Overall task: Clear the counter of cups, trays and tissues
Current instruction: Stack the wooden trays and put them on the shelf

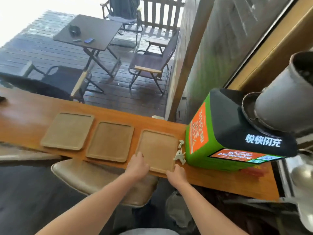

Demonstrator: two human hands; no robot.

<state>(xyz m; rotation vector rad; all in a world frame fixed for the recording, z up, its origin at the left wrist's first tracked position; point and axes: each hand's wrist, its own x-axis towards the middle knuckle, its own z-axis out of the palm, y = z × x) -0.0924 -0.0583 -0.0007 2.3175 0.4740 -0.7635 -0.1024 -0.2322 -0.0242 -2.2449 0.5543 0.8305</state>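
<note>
Single head-worn wide-angle view, looking forward and steeply down, tilted so the table (118,116) runs diagonally from left edge to lower right. Near: both forearms enter from bottom of frame, reaching table's near edge. Upper frame looks past the table onto an outdoor deck (42,48). Edges bend from lens distortion.

Green box (199,146) tight beside right tray (158,148)

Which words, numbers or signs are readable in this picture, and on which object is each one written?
"悦快闪充": white characters on the black top of the green charging kiosk.
"30分钟": on its orange side panel; the rest there is blurred.
Small screen at its base: text and code too small to read.
Trays, counter: no text.
</note>
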